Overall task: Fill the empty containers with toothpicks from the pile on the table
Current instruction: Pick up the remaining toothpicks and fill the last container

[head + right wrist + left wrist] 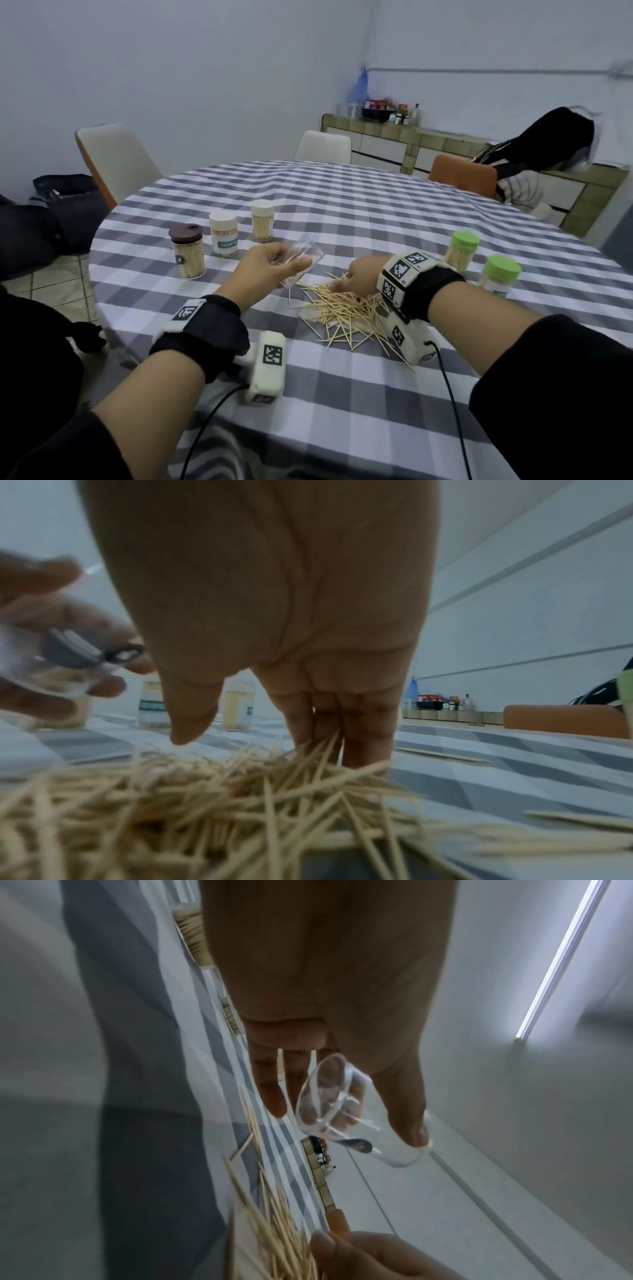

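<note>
My left hand (294,270) grips a clear, empty plastic container (303,255), tilted on its side in the air just left of the toothpick pile (346,311). The left wrist view shows its open mouth (322,1096) with the thumb on one side and the fingers on the other. My right hand (342,282) reaches down onto the far edge of the pile. In the right wrist view its straight fingers (363,723) touch the toothpicks (240,804), and the thumb stands apart. No toothpick is visibly pinched.
Three toothpick-filled jars stand at the left: brown-lidded (187,251) and two white-lidded (223,238) (262,219). Two green-lidded jars (462,251) (500,277) stand to the right. The checked tablecloth (342,394) covers a round table ringed by chairs (116,161).
</note>
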